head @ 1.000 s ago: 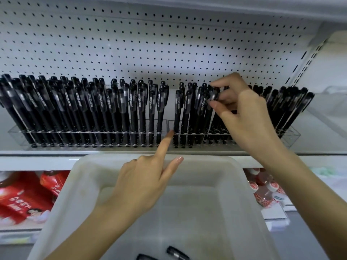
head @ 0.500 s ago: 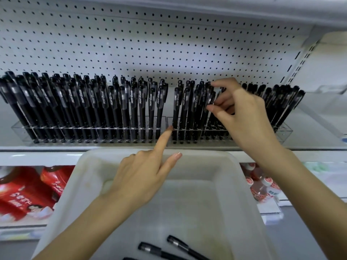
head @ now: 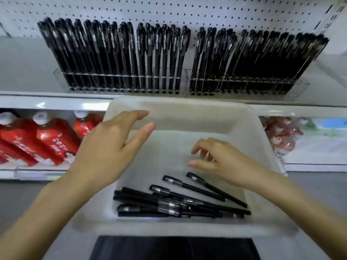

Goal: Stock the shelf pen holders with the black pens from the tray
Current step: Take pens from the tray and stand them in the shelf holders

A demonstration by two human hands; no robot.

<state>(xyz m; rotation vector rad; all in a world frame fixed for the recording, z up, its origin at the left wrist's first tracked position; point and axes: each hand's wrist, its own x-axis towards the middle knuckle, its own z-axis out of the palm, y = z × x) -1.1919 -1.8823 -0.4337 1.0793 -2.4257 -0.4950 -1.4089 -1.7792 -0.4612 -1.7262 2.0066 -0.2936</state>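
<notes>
white plastic tray (head: 262, 147): it is sitting just below the front edge of the shelf, close to the person.
loose black pens (head: 178, 203): they are lying flat in a messy pile on the near side of the tray floor. Two of them are lying a bit apart from the pile, closest to the right hand.
left hand (head: 110, 147): it is hovering over the far left part of the tray. Its fingers are spreading wide and are holding nothing.
right hand (head: 225, 162): it is hanging just above the loose black pens. Its fingers are curling a little, with a narrow gap between them and the thumb, and are holding nothing.
clear plastic pen holders (head: 302, 87): two of them are sitting side by side on the white metal shelf (head: 47, 100).
standing black pens (head: 150, 53): they are filling both holders in tight rows and are leaning back toward the white pegboard wall (head: 187, 10).
red bottles with white caps (head: 52, 141): they are lying on the lower shelf, left of the tray.
</notes>
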